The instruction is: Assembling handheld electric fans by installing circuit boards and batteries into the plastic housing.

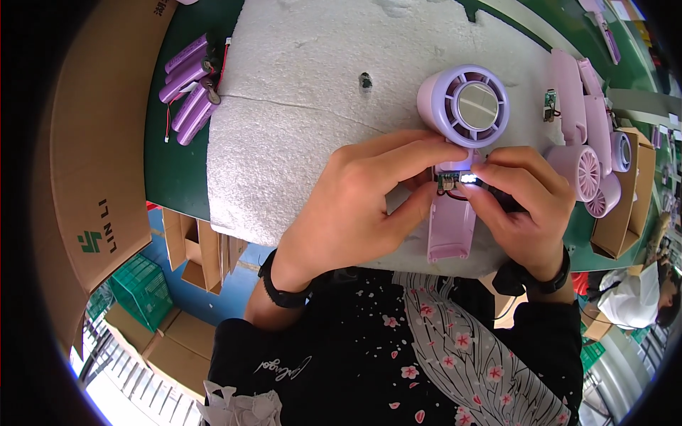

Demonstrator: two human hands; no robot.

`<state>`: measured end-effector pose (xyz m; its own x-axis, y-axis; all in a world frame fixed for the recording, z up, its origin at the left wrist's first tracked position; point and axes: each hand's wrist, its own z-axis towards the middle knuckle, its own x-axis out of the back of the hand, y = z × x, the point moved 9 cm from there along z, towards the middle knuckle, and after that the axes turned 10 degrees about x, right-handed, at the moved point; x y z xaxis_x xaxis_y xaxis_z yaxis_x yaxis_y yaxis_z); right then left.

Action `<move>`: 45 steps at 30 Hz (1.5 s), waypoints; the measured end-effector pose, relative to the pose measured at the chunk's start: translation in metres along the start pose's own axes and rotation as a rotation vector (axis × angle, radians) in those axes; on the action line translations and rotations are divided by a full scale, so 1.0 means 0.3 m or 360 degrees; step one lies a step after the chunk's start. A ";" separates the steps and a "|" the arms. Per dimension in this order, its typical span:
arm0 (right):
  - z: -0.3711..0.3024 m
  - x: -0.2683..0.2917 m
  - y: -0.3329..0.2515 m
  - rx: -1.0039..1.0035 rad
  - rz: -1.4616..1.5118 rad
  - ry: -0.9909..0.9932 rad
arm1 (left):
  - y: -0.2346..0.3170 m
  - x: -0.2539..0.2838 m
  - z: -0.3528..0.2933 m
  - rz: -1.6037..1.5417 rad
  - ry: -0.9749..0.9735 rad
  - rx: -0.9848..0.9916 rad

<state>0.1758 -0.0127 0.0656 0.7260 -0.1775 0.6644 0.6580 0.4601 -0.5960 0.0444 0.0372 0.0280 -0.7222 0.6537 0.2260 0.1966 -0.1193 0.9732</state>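
Observation:
A handheld fan lies on a white foam sheet, its round lilac head (pixel 465 106) pointing away from me and its open pink handle (pixel 452 231) toward me. Across the neck sits a small green circuit board (pixel 449 180) with a glowing white display and dark wires. My left hand (pixel 362 202) is closed at the fan's neck, index finger under the head and thumb by the board's left end. At the lit end, my right hand (pixel 526 206) pinches the board between thumb and fingers. Their grip partly hides the neck.
Purple battery cells (pixel 190 89) with wires lie at the left on the green table (pixel 174 167). Pink fan housings (pixel 579 128) and another small board (pixel 550 105) are to the right, near a cardboard box (pixel 621 206). A large carton (pixel 99 142) stands far left.

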 end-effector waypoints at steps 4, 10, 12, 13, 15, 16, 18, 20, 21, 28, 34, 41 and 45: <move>0.002 0.002 -0.011 0.0080 -0.0074 -0.0006 | -0.003 0.000 -0.001 -0.0011 -0.0003 0.0001; 0.003 0.005 -0.008 0.0081 -0.0067 0.0031 | -0.001 -0.002 0.001 -0.0023 0.0000 -0.0008; 0.002 0.005 -0.011 0.0069 -0.0073 -0.0010 | -0.002 -0.003 0.000 -0.0027 0.0001 -0.0013; 0.001 0.003 -0.013 0.0054 -0.0080 -0.0049 | -0.002 -0.003 0.000 -0.0022 0.0001 -0.0010; -0.001 -0.001 -0.012 0.0039 -0.0087 -0.0088 | -0.003 -0.005 -0.001 -0.0014 0.0000 -0.0005; 0.000 0.000 -0.015 0.0056 -0.0110 -0.0090 | -0.002 -0.006 -0.001 -0.0014 -0.0001 -0.0006; 0.000 0.002 -0.022 0.0089 -0.0156 -0.0092 | 0.001 -0.005 -0.001 -0.0021 0.0010 -0.0014; -0.001 0.002 -0.023 0.0082 -0.0164 -0.0091 | 0.001 -0.005 -0.001 -0.0026 0.0013 -0.0017; -0.001 0.001 -0.023 0.0075 -0.0172 -0.0090 | -0.001 -0.005 -0.001 -0.0016 0.0010 -0.0014; 0.001 -0.009 -0.020 0.0034 -0.0166 -0.0096 | -0.009 -0.002 0.002 0.0022 0.0059 0.0019; -0.026 -0.024 0.064 -0.0481 0.0112 -0.0105 | 0.024 -0.003 -0.005 0.0210 0.0121 -0.0133; -0.021 -0.051 0.046 -0.0542 0.0340 -0.0510 | 0.019 -0.003 -0.008 0.0260 0.0169 -0.0117; -0.049 -0.011 0.016 -0.0446 0.0193 -0.0541 | 0.011 -0.009 -0.007 0.0191 0.0141 -0.0109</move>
<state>0.1795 -0.0225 0.0539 0.7249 0.1804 0.6649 0.6353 0.1983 -0.7464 0.0457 0.0335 0.0306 -0.7525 0.5638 0.3405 0.2412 -0.2452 0.9390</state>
